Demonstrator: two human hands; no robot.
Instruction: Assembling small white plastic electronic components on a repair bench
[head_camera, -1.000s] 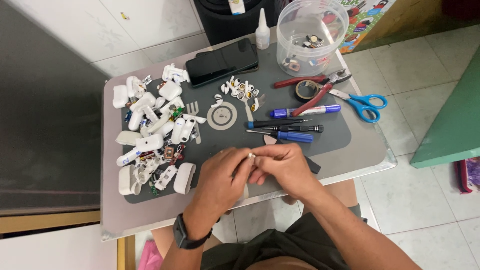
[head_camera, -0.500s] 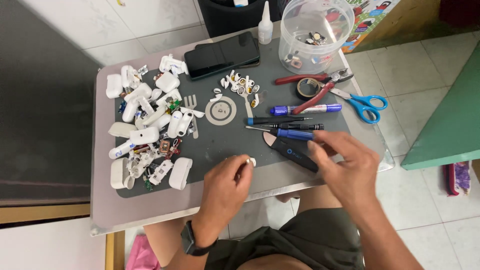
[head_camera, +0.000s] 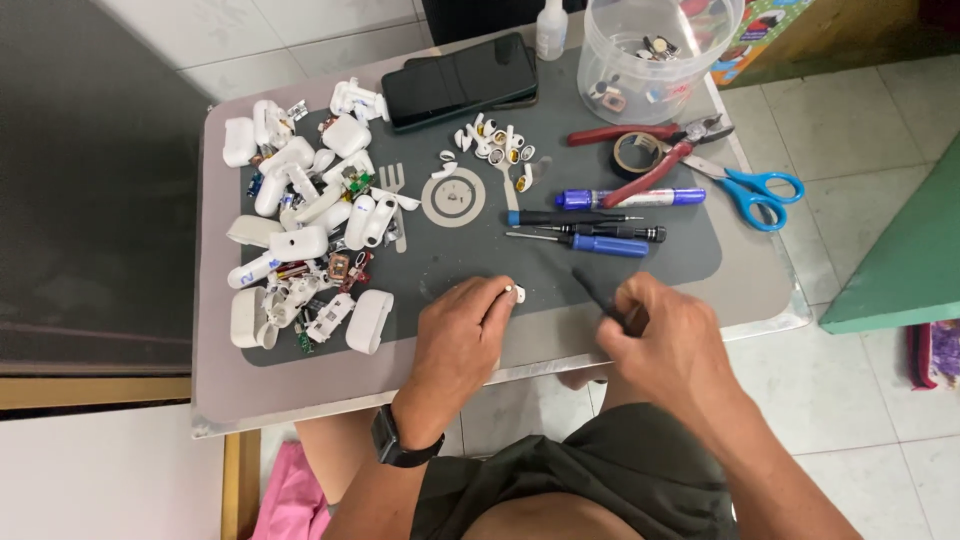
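My left hand (head_camera: 462, 335) rests on the near edge of the dark work mat (head_camera: 690, 250) and pinches a small white earbud piece (head_camera: 517, 294) between thumb and finger. My right hand (head_camera: 665, 335) is just to its right, closed around a thin dark tool (head_camera: 598, 292) whose tip points up and left toward the earbud piece. A black watch (head_camera: 402, 447) is on my left wrist.
A heap of white earbud cases and parts (head_camera: 300, 230) fills the mat's left side. Screwdrivers (head_camera: 590, 230), a blue marker (head_camera: 630, 198), red pliers (head_camera: 650, 160), tape roll (head_camera: 634, 152), blue scissors (head_camera: 755, 188), a phone (head_camera: 458, 80) and a clear tub (head_camera: 660, 50) lie further back.
My right hand reached out toward the tools on the mat, picked up the thin dark tool and came back beside my left hand, which kept the white piece.
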